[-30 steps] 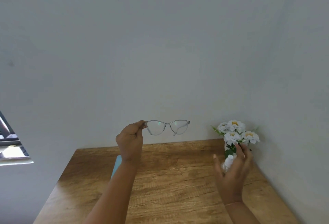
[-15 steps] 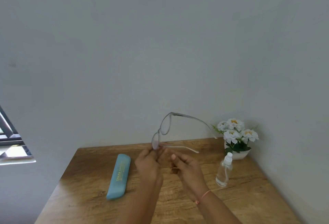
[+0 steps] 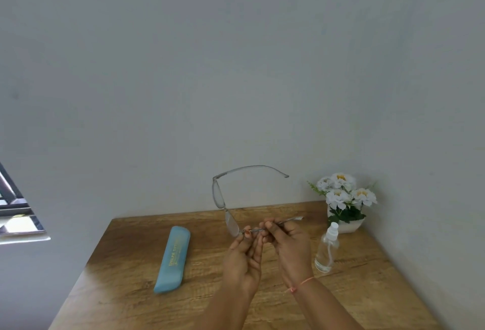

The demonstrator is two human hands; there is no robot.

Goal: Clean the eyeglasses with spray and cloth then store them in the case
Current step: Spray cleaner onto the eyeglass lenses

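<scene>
Over the bench (image 3: 126,264), left hand (image 3: 242,258) and right hand (image 3: 291,243) pinch the eyeglasses (image 3: 232,224). Spray bottle (image 3: 326,249) stands nearest the right hand.

Clear spray bottle (image 3: 326,248) stands upright on wooden table (image 3: 131,290).

Left of the bottle, raised above the tabletop: clear-framed eyeglasses (image 3: 217,193), turned on end, one lens above the other, both temple arms unfolded and pointing toward the bottle's side.

Left hand (image 3: 242,258) pinches the lower frame corner. Right hand (image 3: 292,245), just left of the bottle, pinches the lower temple arm; thin pink bracelet (image 3: 301,283) at the wrist.

Far left of the bottle: light blue case (image 3: 173,258), lying flat and closed.

Just behind the bottle: white flowers in a white pot (image 3: 343,198), in the wall corner.
</scene>
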